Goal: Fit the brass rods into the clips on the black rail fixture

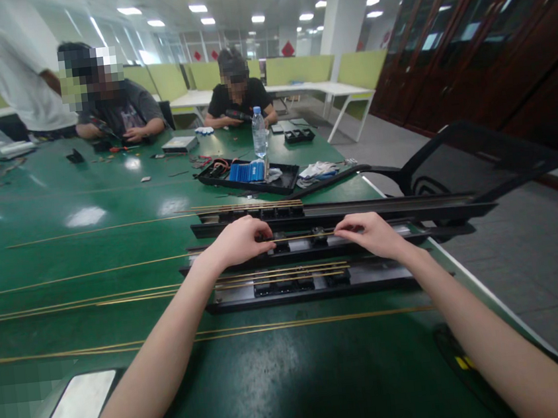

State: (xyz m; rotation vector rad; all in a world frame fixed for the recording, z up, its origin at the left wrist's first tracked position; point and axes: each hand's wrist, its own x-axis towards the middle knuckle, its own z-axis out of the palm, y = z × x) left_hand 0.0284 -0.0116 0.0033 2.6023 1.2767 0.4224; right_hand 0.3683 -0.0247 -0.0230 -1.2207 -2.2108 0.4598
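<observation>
Two hands (243,240) (374,233) pinching golden rod (300,236), black rail (304,255) beneath

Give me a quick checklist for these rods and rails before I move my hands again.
1. Right hand pinching the thin golden rod: ok.
2. Left hand gripping that rod: cannot tell, contact too small to see.
3. Rod running lengthwise along the middle rail: ok.
4. Rod fully seated: cannot tell.
5. Table strip just in front of the near rail free of loose rods: not ok, some lie there.
6. Water bottle apart from the rails: ok.
</observation>
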